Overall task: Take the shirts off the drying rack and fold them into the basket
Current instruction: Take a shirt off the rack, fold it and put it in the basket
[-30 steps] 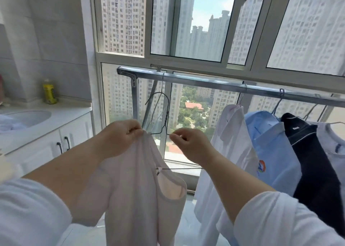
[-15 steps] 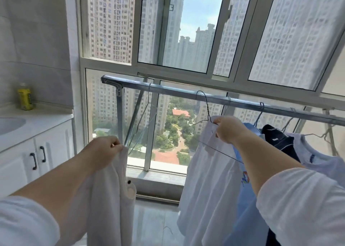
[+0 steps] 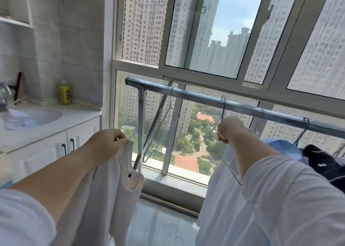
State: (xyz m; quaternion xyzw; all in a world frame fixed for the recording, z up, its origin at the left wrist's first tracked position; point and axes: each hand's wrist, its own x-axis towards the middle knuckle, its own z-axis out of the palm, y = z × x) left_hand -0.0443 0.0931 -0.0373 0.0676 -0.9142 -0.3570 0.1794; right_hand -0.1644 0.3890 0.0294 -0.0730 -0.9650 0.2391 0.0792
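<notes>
My left hand pinches the top of a white shirt, which hangs down off its hanger in front of me. My right hand grips an empty wire hanger whose hook sits over the metal rail of the drying rack. Further right on the rail hang a white shirt, a light blue shirt and a dark shirt. No basket is in view.
Another empty wire hanger hangs near the rail's left end. A white counter with a sink and cabinet stands at the left, with a yellow bottle on it. Large windows lie behind the rack, glossy floor below.
The white shirt has come off its hanger and stays in my left hand. My right hand carried the empty hanger up and right and hooked it on the rail.
</notes>
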